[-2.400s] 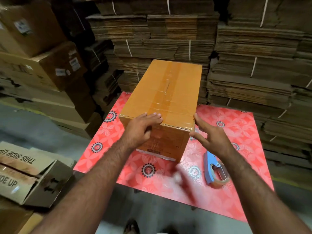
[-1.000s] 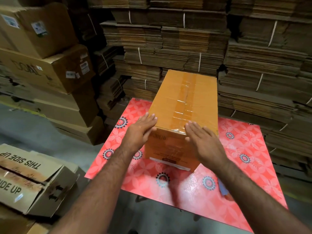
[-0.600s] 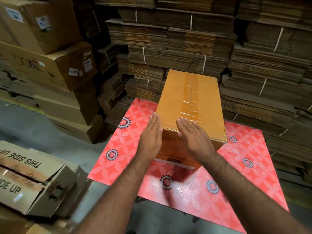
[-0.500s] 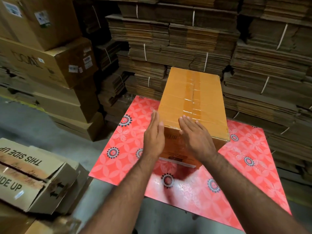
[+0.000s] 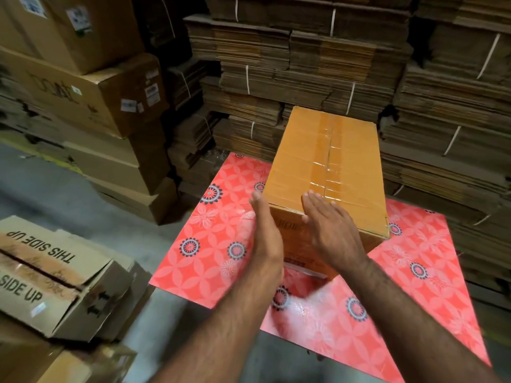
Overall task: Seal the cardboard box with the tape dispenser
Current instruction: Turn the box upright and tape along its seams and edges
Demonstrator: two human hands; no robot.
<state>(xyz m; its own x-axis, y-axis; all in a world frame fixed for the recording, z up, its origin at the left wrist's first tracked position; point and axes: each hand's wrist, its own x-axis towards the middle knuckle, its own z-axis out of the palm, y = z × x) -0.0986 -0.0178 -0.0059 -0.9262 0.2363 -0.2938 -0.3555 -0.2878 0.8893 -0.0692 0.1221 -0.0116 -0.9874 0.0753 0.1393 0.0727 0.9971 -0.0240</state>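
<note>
The box (image 5: 326, 172) was stood on the red table (image 5: 215, 244) — taped along its top. Left hand (image 5: 266, 230) was pressed flat-open against its side, right hand (image 5: 329, 225) spread over the near edge; the printing beneath was hidden.

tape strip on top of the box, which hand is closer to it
Right. The right hand lies flat on the box's near edge, fingertips at the tape strip; the left hand is against its left side.

Bundled flat cardboard stacks (image 5: 304, 64), grey floor (image 5: 55, 194)
</note>
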